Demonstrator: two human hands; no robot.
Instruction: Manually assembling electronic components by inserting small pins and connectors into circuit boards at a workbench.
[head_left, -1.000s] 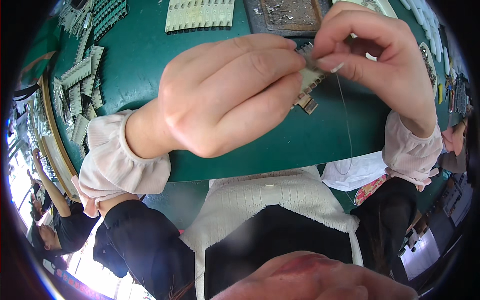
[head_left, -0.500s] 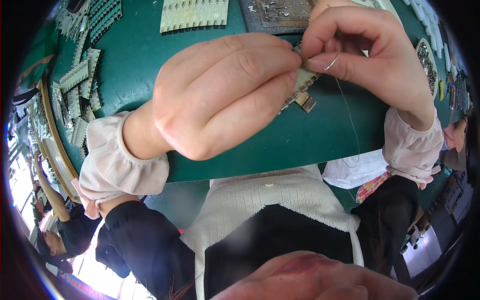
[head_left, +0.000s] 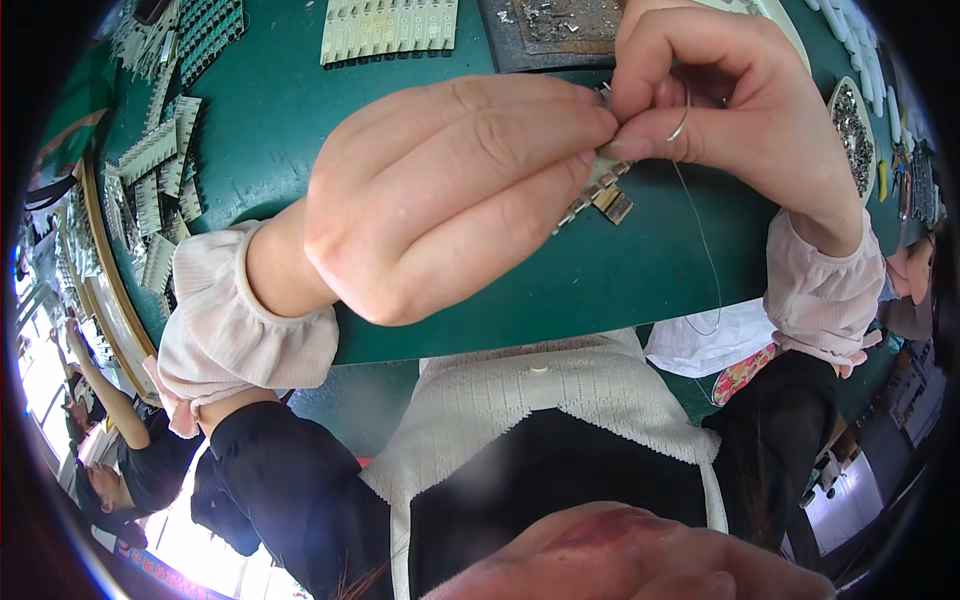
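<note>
Over tabletop [head_left: 265,140], left hand [head_left: 440,190] grips strip [head_left: 604,184], long axis up-right toward right hand [head_left: 745,115], fingers pinched together, holding wire [head_left: 683,124].

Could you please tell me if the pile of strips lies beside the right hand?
No, the pile of strips lies near the left sleeve.

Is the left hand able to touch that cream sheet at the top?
Probably yes: the cream sheet lies just past the left hand, with only green table between them. It holds a small strip, though, so it might need to let go first.
</note>
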